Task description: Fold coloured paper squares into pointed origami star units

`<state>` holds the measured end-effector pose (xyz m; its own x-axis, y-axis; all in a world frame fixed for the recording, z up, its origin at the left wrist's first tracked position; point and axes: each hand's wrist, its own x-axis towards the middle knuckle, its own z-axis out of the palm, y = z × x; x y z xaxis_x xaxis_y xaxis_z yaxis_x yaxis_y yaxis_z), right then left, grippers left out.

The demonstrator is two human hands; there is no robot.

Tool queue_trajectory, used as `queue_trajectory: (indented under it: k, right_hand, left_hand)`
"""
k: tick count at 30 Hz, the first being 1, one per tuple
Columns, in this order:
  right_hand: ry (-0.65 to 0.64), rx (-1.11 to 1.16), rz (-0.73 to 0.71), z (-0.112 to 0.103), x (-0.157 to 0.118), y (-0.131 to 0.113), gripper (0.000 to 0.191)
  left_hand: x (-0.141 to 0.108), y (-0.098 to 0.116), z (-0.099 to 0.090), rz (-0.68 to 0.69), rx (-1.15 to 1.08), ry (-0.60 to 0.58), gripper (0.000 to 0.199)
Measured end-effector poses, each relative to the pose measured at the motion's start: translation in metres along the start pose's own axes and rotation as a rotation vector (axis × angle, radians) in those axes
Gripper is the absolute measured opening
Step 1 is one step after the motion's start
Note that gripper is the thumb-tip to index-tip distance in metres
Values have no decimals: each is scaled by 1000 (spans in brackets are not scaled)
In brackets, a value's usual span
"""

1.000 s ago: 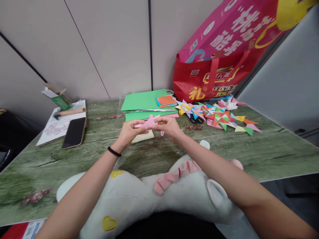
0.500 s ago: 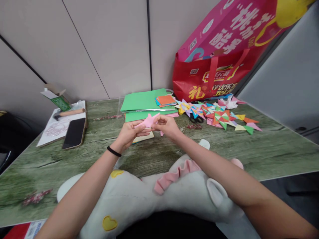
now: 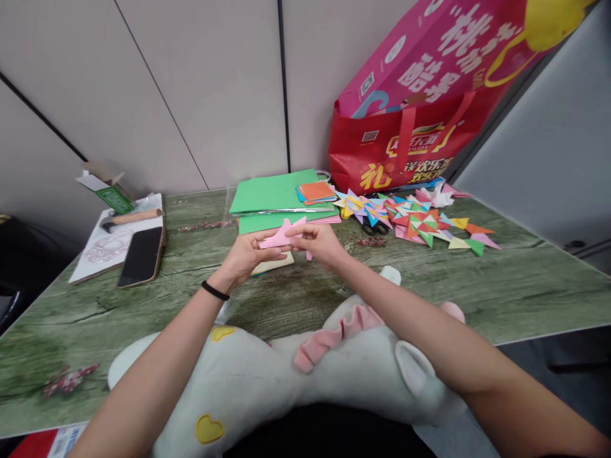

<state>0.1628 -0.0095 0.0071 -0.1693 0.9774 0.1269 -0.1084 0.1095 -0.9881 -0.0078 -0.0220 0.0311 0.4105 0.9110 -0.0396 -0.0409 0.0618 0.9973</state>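
Between my hands, above the table, is a pink folded paper piece (image 3: 279,238) with pointed corners. My left hand (image 3: 249,254) grips its left side, thumb below and fingers behind. The fingertips of my right hand (image 3: 319,242) pinch its right edge. Just under the hands lies a small pale yellow paper stack (image 3: 272,264), partly covered by them. Behind them are large green paper sheets (image 3: 272,191), with a pile of small orange and blue squares (image 3: 316,193) on top.
Folded colourful paper stars (image 3: 424,222) and black scissors (image 3: 375,228) lie to the right, before a red bag (image 3: 372,152). A phone (image 3: 141,256), a hammer (image 3: 136,217) and a small green box (image 3: 114,196) are at left. A plush toy (image 3: 267,375) rests across my lap.
My left thumb has shifted lower along the pink paper, and the paper is turned slightly, showing more of its lower left side. My right hand still pinches it.
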Motion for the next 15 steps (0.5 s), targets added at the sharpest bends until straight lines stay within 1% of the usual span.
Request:
queue_trajectory:
  k: [3, 6, 10, 12, 15]
  right_hand:
    - [-29, -49, 5, 0, -1, -1, 22]
    - [-61, -119, -17, 2, -1, -1, 21]
    - [-112, -67, -50, 5, -3, 0, 22]
    - [-119, -48, -52, 6, -4, -1, 22]
    - [-100, -85, -56, 7, -6, -8, 19]
  left_hand:
    - [-1, 1, 1, 10, 41, 22, 52]
    - [-1, 1, 1, -17, 81, 41, 47]
    - [-1, 0, 2, 0, 103, 92, 35]
    - [-1, 0, 2, 21, 116, 106, 37]
    - [-1, 2, 4, 32, 125, 124, 41]
